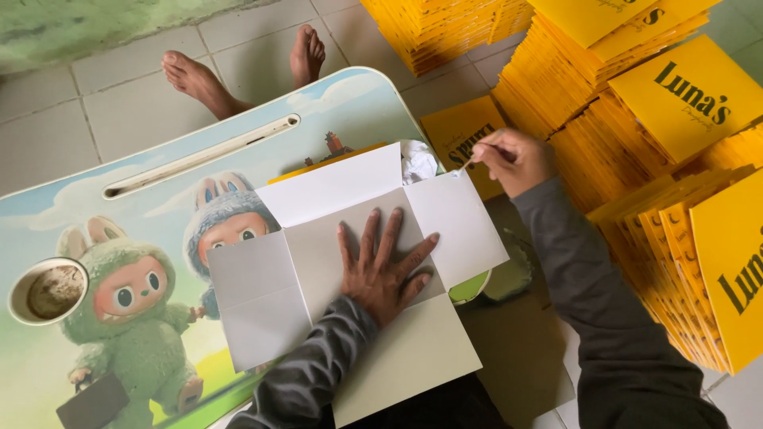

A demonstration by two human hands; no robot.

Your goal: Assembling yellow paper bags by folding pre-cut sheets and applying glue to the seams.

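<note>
Your left hand (384,266) lies flat, fingers spread, on the middle of the unfolded white box blank (350,270) on the counter (119,199), while your right hand (513,159) pinches a thin brush (469,161) just beyond the blank's far right corner.

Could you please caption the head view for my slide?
Left hand flattens an unfolded white box; right hand holds a thin brush.

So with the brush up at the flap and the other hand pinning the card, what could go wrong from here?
1. The right hand holds a thin brush at the flap's corner; whatever it carries could smear onto the left hand, which lies flat on the white card.
2. The card overhangs the small table and may tip once released.
3. The cup sits near the table's edge.
</note>
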